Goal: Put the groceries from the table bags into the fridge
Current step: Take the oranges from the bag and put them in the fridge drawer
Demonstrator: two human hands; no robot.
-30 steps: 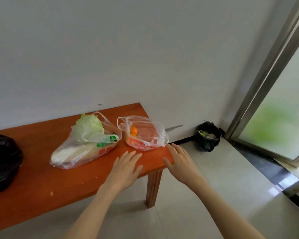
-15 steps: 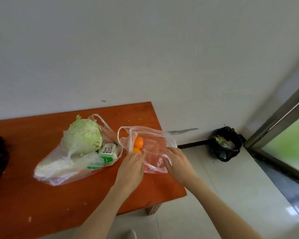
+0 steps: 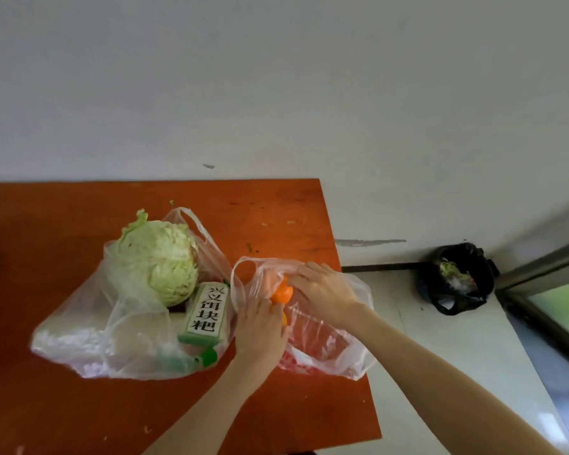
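The left hand lay at the mouth of the thin clear plastic bag with red print, its fingers curled down over a round orange fruit inside — whether they actually gripped the fruit or only the plastic could not be told. The right hand rested on the far side of the same opening, fingers bent and pinching the bag's upper edge. That bag sat at the right end of the orange-brown wooden table, partly over its edge. Just beside it to the left lay a larger clear plastic bag holding a pale green round cabbage and a white-and-green carton with black characters — the carton touching the cabbage. On the grey tiled floor by the white wall stood a small bin lined with a black bag.
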